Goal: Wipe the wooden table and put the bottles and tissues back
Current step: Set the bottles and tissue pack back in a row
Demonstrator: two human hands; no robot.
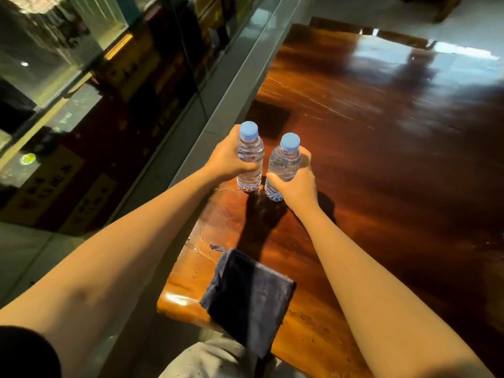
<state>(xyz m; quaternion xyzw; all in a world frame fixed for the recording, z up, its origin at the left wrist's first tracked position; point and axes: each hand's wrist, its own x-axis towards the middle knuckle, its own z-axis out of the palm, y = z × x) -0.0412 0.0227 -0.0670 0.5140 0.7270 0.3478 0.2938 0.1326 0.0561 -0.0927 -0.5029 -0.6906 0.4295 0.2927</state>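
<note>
Single head-worn wide-angle view, high above near end of glossy reddish-brown wooden table (pixel 368 148). Faces forward and steeply down; frame tilted, table running away toward far right. Both bare forearms reach in from near edge. Close range: near table edge at bottom centre, glass-fronted wall along left. No second view.

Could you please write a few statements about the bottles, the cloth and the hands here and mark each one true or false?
1. Each hand holds one bottle: the left hand the left bottle, the right hand the right bottle. True.
2. Both bottles have red caps. False: the caps are light blue.
3. The dark blue cloth lies folded at the near edge of the wooden table. True.
4. One bottle lies on its side. False: both stand upright.
</note>
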